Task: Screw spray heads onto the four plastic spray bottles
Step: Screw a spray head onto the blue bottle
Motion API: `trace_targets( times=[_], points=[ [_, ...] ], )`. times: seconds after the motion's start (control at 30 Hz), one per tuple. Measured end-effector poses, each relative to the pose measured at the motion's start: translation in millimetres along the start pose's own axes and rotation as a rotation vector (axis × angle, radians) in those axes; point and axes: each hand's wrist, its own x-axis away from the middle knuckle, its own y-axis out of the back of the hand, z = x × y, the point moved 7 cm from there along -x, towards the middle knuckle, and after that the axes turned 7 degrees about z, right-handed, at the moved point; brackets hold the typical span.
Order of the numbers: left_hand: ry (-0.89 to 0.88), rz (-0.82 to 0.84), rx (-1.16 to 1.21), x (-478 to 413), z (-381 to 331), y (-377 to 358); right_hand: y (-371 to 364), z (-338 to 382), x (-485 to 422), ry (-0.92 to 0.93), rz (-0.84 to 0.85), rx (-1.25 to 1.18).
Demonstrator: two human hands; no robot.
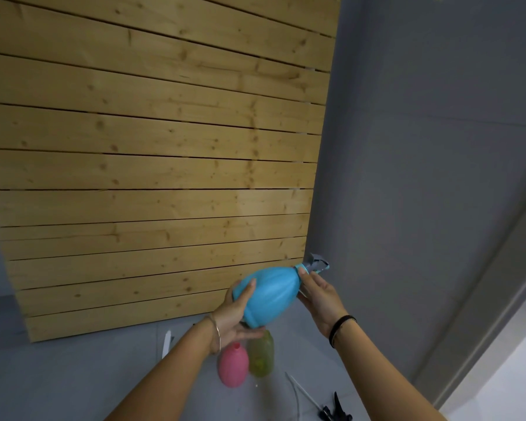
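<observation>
I hold a blue plastic spray bottle (271, 294) tilted in the air, neck pointing up and to the right. My left hand (234, 314) grips its wide base from below. My right hand (318, 294) pinches the neck, where a grey and blue spray head (315, 264) sits on the bottle. Below on the grey floor stand a pink bottle (233, 367) with no head and a green translucent bottle (261, 355), its top hidden behind my left hand. A black spray head (334, 410) with a clear tube (298, 385) lies at the bottom right.
A wooden slat panel (152, 165) leans against the grey wall (422, 147) behind the bottles. A white strip-like object (166, 343) lies on the floor to the left. A pale floor area (504, 381) shows at the far right.
</observation>
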Motion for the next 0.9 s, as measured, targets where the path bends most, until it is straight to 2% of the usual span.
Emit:
trace_targets(
  times=[0.1, 0.23, 0.27, 0.33, 0.4, 0.5, 0.57, 0.7, 0.77, 0.83, 0.9],
  points=[
    [-0.094, 0.045, -0.028, -4, -5, -1, -1, -1, 1, -0.007, 0.001, -0.012],
    [0.122, 0.075, 0.124, 0, 9, -4, -3, 0, 1, -0.002, 0.0, 0.006],
    [0.113, 0.053, 0.112, -1, 9, -2, -3, 1, 1, 0.0, -0.003, 0.001],
    [-0.022, 0.02, 0.137, -4, 0, 0, -2, 2, 1, 0.001, -0.017, -0.021],
    [-0.128, 0.048, 0.179, -4, -10, 0, 0, 1, 1, -0.006, -0.029, -0.052],
    [-0.041, 0.164, 0.243, -4, -6, -7, -2, 0, 1, -0.024, -0.023, -0.027],
    [0.046, 0.128, 0.256, -4, 1, -3, -4, 0, 0, -0.022, -0.017, 0.013],
    [-0.113, 0.052, 0.291, -10, -7, 7, -2, 0, -1, -0.021, -0.03, -0.017],
    [-0.144, 0.14, 0.343, -9, -13, 0, -2, -1, -2, -0.032, -0.021, -0.035],
    [-0.012, 0.205, 0.292, -4, -5, -9, -5, -1, -3, -0.031, -0.006, -0.014],
    [0.144, 0.144, 0.176, -2, 12, -3, -8, 1, -3, -0.017, -0.009, 0.015]
  ],
)
